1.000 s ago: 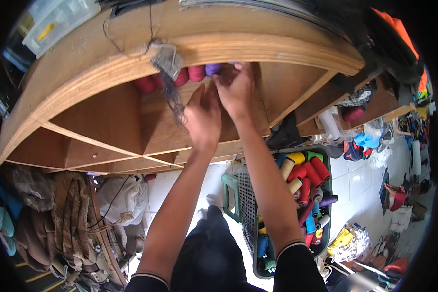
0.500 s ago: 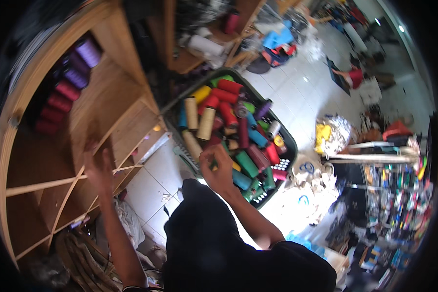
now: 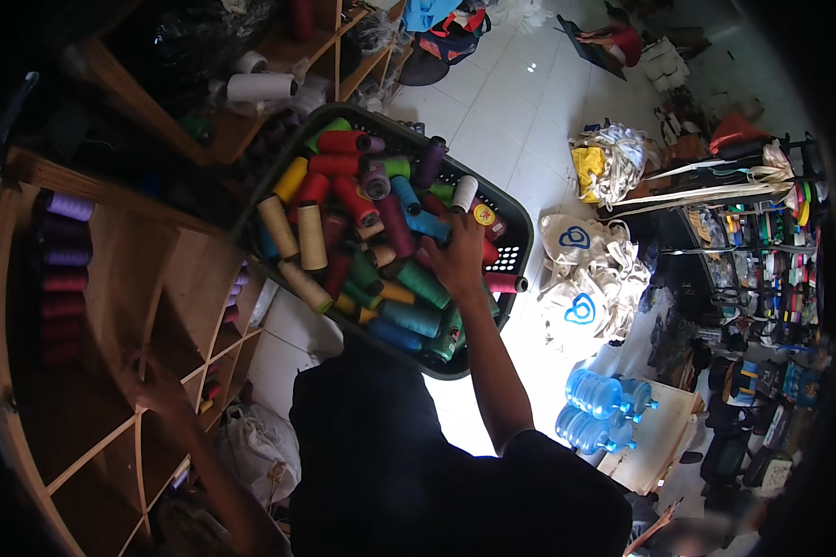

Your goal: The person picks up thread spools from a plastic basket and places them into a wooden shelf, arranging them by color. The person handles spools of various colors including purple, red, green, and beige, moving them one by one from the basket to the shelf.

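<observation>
My right hand (image 3: 460, 260) reaches down into a dark green plastic basket (image 3: 522, 223) heaped with cones of thread. Its thumb and fingers are apart, at the end of a blue thread cone (image 3: 427, 226) and just below a white thread cone (image 3: 464, 193); no firm hold shows. Around them lie a red thread cone (image 3: 344, 141), a beige thread cone (image 3: 311, 237) and a green thread cone (image 3: 424, 283). My left hand (image 3: 156, 388) is in shadow at a wooden shelf (image 3: 93, 455), fingers apart, holding nothing I can see.
Purple and red thread cones (image 3: 65, 255) stand in a row on the shelf. Right of the basket, cream cloth bags (image 3: 590, 278) lie on the tiled floor (image 3: 492, 102). Blue water jugs (image 3: 599, 408) rest farther right. Another person (image 3: 622, 45) is at the far side.
My right hand has moved from the basket's near edge onto the cones farther in. My left hand remains at the shelf, lower in view. The view has shifted, bringing the water jugs into sight.
</observation>
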Available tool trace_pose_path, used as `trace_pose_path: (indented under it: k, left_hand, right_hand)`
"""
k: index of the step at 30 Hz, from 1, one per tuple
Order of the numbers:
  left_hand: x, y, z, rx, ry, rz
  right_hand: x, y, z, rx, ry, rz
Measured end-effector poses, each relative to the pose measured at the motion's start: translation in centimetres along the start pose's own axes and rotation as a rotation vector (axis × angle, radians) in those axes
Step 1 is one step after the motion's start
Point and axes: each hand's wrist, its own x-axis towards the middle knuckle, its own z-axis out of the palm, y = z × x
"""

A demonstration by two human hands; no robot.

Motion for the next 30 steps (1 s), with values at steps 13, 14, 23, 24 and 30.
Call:
trace_pose_path:
  k: [13,14,23,24,30]
  left_hand:
    - [0.8,3.9,0.2,-0.282,-0.013,-0.147]
    - [0.1,6.2,0.3,-0.428,-0.08,-0.214]
    - [-1.8,24.5,4.5,-0.98,-0.921,-0.018]
    - [-1.6,25.7,5.6,-1.024,-0.959,-0.063]
    - [2.1,34.4,16.0,-0.986,-1.008,0.179]
  right_hand:
    - [-2.5,-4.1,3.5,0.129,0.092,0.213]
    - [-2.3,-4.9,2.2,0.202,0.104,0.263]
    - [-0.3,-4.8,-0.8,0.232,-0.177,0.093]
    - [0.0,-4.1,-0.4,0.285,-0.184,0.145]
    - [-0.6,-0.6,1.5,0.367,-0.191,0.247]
